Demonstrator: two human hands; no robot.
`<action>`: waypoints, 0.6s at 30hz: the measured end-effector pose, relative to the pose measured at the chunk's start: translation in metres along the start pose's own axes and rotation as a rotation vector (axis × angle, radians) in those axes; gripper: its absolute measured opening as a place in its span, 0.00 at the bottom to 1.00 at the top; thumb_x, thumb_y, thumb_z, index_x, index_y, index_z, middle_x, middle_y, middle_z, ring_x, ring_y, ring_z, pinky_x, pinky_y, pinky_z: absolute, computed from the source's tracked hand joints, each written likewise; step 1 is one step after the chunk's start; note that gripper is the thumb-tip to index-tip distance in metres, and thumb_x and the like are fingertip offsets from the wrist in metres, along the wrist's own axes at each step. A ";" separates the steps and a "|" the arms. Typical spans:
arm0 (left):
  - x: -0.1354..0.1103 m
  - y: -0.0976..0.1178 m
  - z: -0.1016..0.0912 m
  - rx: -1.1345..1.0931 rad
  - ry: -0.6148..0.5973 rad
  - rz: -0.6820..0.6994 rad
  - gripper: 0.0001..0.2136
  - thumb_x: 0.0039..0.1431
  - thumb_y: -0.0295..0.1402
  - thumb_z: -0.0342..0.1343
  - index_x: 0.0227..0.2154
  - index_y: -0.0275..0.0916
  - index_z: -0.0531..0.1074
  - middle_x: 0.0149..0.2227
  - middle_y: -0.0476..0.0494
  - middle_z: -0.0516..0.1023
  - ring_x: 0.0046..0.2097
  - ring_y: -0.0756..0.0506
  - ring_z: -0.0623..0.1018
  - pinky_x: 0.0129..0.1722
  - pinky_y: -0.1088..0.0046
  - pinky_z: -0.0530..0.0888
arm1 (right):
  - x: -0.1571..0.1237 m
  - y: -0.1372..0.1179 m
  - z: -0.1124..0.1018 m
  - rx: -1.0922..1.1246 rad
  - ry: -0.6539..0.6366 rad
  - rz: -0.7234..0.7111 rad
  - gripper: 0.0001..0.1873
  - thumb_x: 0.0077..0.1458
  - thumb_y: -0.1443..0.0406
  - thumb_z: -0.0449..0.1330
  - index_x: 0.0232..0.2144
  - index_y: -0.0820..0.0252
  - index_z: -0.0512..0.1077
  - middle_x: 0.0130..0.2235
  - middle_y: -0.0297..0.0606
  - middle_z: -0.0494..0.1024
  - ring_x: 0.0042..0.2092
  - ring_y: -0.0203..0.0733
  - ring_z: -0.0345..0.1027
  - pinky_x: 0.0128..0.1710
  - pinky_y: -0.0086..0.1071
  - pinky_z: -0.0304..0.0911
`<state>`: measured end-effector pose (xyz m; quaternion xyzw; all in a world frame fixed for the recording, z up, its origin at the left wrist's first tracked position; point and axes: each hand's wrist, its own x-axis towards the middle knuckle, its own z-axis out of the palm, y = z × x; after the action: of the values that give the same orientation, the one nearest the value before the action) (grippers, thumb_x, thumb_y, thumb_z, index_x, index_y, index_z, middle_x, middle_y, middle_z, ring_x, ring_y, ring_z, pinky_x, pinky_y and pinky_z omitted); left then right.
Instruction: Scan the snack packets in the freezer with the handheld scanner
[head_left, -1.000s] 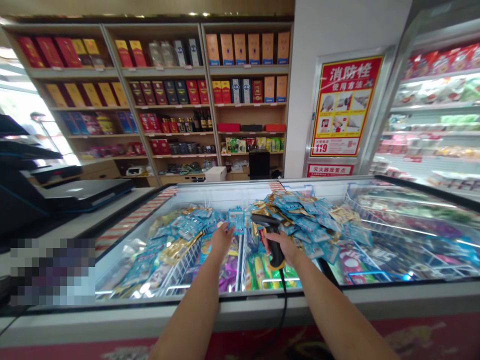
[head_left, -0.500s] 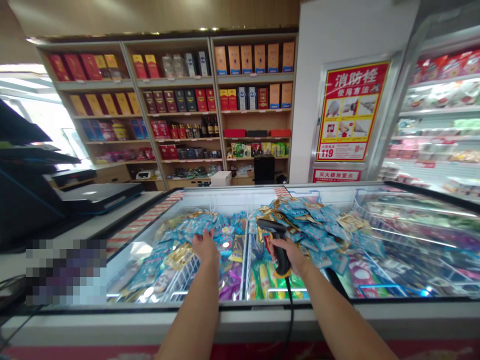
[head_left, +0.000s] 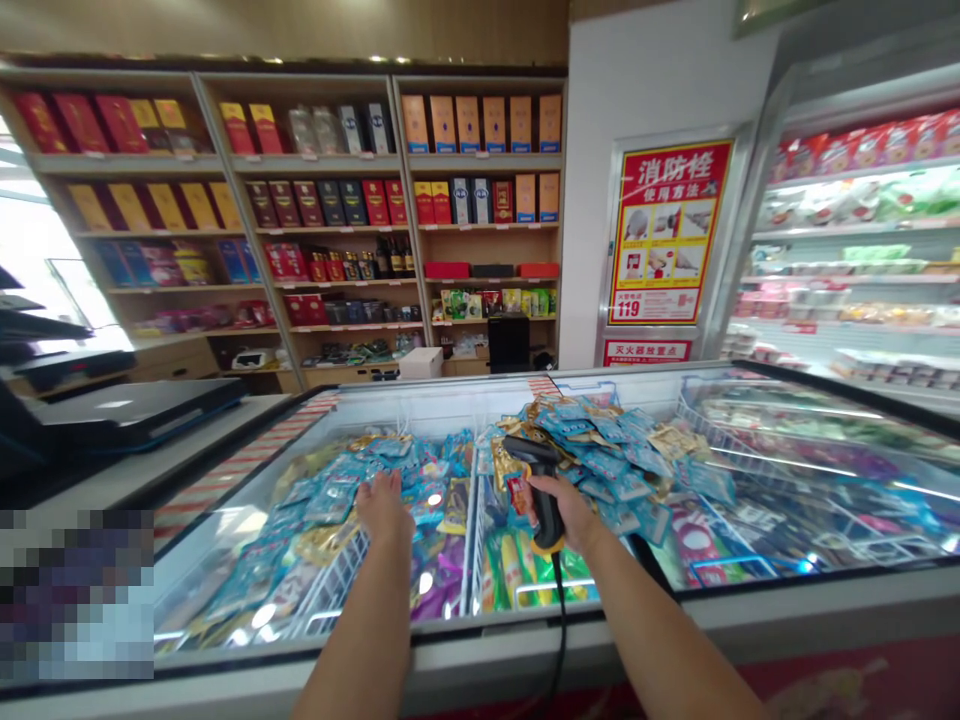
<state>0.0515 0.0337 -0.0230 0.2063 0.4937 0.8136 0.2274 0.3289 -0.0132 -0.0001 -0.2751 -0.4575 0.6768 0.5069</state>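
My right hand (head_left: 566,510) is closed around the grip of a black barcode scanner (head_left: 547,505) with orange-yellow trim. Its head points left and its cord hangs down over the freezer's front edge. Beside the grip is a small red packet (head_left: 519,495); I cannot tell whether my fingers hold it. My left hand (head_left: 384,508) is over the left heap of blue packets (head_left: 337,485), fingers forward and slightly apart, with nothing visible in them. Under the right hand, a larger heap of blue and gold packets (head_left: 600,440) rises from the chest freezer (head_left: 517,628).
White wire dividers (head_left: 475,530) split the freezer. A flat dark scale-like device (head_left: 142,410) sits on the counter at left. Behind stand shelves of boxes (head_left: 480,125), a fire-hydrant poster (head_left: 667,235) and, at right, a lit refrigerated display (head_left: 855,240).
The view has turned to the right, so the surroundings sit further left. The fingers of my left hand have loosened from a curl. My right hand still grips the barcode scanner.
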 end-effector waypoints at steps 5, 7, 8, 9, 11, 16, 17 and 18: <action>-0.013 0.009 0.011 -0.104 0.015 -0.164 0.05 0.54 0.30 0.52 0.34 0.38 0.67 0.32 0.47 0.74 0.34 0.50 0.77 0.45 0.68 0.75 | 0.000 0.000 0.000 -0.014 -0.004 0.026 0.16 0.47 0.56 0.60 0.18 0.63 0.69 0.18 0.34 0.69 0.18 0.32 0.58 0.20 0.28 0.53; -0.022 0.011 0.014 -0.013 -0.101 -0.158 0.06 0.56 0.34 0.52 0.35 0.37 0.69 0.34 0.45 0.76 0.32 0.50 0.77 0.42 0.67 0.76 | 0.000 0.000 -0.001 -0.021 -0.008 0.025 0.16 0.47 0.56 0.60 0.18 0.63 0.69 0.18 0.34 0.69 0.19 0.32 0.59 0.20 0.28 0.53; -0.026 0.010 0.016 0.059 -0.169 -0.140 0.08 0.56 0.36 0.52 0.36 0.37 0.70 0.35 0.43 0.77 0.32 0.49 0.77 0.42 0.65 0.76 | 0.001 0.000 -0.001 -0.025 -0.010 0.022 0.16 0.47 0.56 0.60 0.18 0.63 0.69 0.18 0.34 0.69 0.19 0.32 0.59 0.20 0.28 0.52; -0.030 0.009 0.017 0.139 -0.239 -0.114 0.11 0.56 0.38 0.53 0.37 0.37 0.71 0.36 0.42 0.78 0.33 0.48 0.78 0.41 0.64 0.76 | 0.001 0.000 -0.001 -0.028 -0.014 0.017 0.16 0.48 0.56 0.59 0.18 0.63 0.69 0.18 0.34 0.69 0.19 0.32 0.59 0.20 0.28 0.52; -0.035 0.004 0.018 0.315 -0.378 -0.029 0.14 0.56 0.42 0.52 0.39 0.37 0.72 0.37 0.39 0.79 0.36 0.44 0.79 0.42 0.62 0.75 | 0.002 0.001 -0.002 -0.026 -0.025 0.002 0.16 0.48 0.56 0.59 0.18 0.63 0.70 0.18 0.34 0.69 0.19 0.33 0.59 0.20 0.28 0.51; -0.042 -0.003 0.018 0.737 -0.591 0.231 0.16 0.56 0.43 0.51 0.41 0.39 0.74 0.40 0.38 0.80 0.45 0.40 0.78 0.49 0.63 0.71 | 0.003 0.002 -0.002 -0.022 -0.025 -0.011 0.17 0.48 0.56 0.59 0.18 0.63 0.69 0.18 0.34 0.69 0.18 0.33 0.58 0.19 0.28 0.52; -0.043 -0.002 0.018 0.792 -0.605 0.257 0.16 0.56 0.43 0.51 0.41 0.39 0.75 0.41 0.39 0.80 0.45 0.40 0.78 0.49 0.63 0.70 | 0.003 0.001 -0.001 -0.017 -0.021 -0.012 0.16 0.48 0.56 0.60 0.18 0.63 0.69 0.18 0.34 0.69 0.18 0.33 0.58 0.19 0.28 0.52; -0.043 0.000 0.018 0.830 -0.614 0.275 0.16 0.56 0.43 0.51 0.41 0.39 0.75 0.41 0.39 0.80 0.45 0.40 0.78 0.48 0.64 0.71 | 0.003 0.001 -0.001 -0.004 -0.015 -0.015 0.16 0.48 0.56 0.60 0.19 0.63 0.69 0.18 0.34 0.69 0.18 0.33 0.58 0.19 0.28 0.52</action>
<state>0.0967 0.0214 -0.0206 0.5702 0.6531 0.4746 0.1519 0.3281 -0.0104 -0.0008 -0.2677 -0.4648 0.6740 0.5079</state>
